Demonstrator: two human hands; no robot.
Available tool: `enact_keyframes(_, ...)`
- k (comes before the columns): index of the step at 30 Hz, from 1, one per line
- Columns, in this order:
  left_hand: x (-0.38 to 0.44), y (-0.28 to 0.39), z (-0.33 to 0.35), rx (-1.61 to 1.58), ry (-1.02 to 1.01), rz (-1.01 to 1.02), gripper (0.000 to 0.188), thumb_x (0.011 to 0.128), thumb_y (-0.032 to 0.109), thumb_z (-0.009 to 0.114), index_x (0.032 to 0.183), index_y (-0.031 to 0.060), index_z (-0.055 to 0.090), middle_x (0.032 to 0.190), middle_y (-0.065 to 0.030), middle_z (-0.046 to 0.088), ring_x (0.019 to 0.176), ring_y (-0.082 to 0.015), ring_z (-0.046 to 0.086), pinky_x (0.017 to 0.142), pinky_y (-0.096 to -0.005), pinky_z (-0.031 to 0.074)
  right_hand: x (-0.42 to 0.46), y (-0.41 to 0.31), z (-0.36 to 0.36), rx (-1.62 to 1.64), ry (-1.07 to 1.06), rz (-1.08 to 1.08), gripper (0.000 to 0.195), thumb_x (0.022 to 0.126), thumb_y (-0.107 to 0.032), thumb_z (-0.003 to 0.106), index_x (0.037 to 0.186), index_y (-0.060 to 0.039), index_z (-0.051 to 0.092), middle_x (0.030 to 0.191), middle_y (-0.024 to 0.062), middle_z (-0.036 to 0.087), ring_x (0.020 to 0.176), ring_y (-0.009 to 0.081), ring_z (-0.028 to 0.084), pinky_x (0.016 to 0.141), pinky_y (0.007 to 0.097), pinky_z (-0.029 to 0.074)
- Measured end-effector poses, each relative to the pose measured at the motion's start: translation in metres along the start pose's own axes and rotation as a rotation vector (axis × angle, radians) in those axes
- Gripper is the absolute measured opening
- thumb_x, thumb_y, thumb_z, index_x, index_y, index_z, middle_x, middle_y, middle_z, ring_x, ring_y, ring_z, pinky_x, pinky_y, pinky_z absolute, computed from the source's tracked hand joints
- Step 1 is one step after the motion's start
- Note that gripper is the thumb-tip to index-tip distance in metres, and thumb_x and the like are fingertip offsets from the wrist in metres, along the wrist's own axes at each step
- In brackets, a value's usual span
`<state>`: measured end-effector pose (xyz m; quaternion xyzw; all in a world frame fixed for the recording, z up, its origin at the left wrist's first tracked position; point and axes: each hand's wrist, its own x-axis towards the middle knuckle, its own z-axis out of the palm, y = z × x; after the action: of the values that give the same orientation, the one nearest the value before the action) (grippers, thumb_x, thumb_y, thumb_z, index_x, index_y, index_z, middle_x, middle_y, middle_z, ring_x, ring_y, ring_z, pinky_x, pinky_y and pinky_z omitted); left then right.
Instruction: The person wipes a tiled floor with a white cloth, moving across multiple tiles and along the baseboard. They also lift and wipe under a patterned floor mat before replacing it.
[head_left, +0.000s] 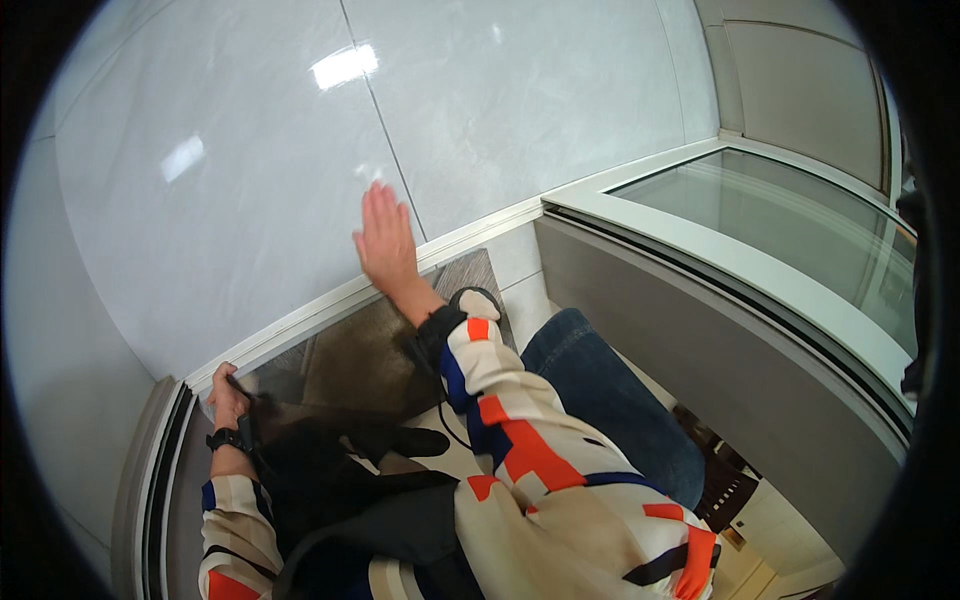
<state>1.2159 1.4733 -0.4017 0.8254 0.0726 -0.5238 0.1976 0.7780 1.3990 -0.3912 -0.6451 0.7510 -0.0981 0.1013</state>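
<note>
My right hand (386, 240) reaches past the white threshold track (480, 234) with its palm flat, fingers straight and thumb apart; it holds nothing. Glossy light-grey floor tiles (247, 225) lie beneath and beyond it, and whether it touches them I cannot tell. Further left, my left hand (227, 396) is at the track's end, close to the door jamb (174, 442). Its fingers are partly curled beside a blurred dark shape, so what it grips is unclear. A black watch (231, 436) is on that wrist.
A white-framed glass door panel (780, 217) borders the right side above a grey panel (675, 345). A patterned brown-grey mat (352, 360) lies inside the track, near a shoe (478, 302) and my jeans-clad leg (607, 405). Dark furniture (724, 480) shows at lower right.
</note>
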Motion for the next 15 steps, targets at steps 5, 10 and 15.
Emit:
enact_keyframes(5,-0.018,0.001,0.011,0.116,0.034,0.003,0.084,0.061,0.029,0.069,0.129,0.0068,0.025,0.121,-0.0123,0.043,0.105,-0.0264,0.042,0.096,-0.0405,0.037,0.004,0.060,-0.003,-0.074,0.110,0.084,0.060,0.092,-0.024,0.046,0.143,0.0035,0.030,0.150,0.0213,0.027,0.140,0.0349,0.024,0.112,0.0522,0.017)
enact_keyframes(10,-0.027,-0.001,0.017,0.205,0.197,-0.002,0.105,0.058,0.031,0.071,0.135,0.0086,0.004,0.134,-0.0192,0.018,0.119,-0.0343,0.030,0.098,-0.0485,0.035,0.036,0.020,0.004,-0.095,0.189,0.387,0.061,0.094,-0.024,0.043,0.145,0.0053,0.025,0.153,0.0222,0.021,0.143,0.0351,0.017,0.113,0.0503,0.016)
enact_keyframes(15,-0.035,0.003,0.031,0.194,0.332,-0.090,0.127,0.055,0.032,0.073,0.142,0.0104,-0.018,0.146,-0.0261,-0.008,0.132,-0.0423,0.017,0.100,-0.0565,0.033,0.003,-0.139,0.033,0.095,-0.162,-0.191,0.072,0.087,-0.033,0.056,0.143,0.0036,0.028,0.151,0.0234,0.024,0.140,0.0378,0.022,0.110,0.0537,0.020)
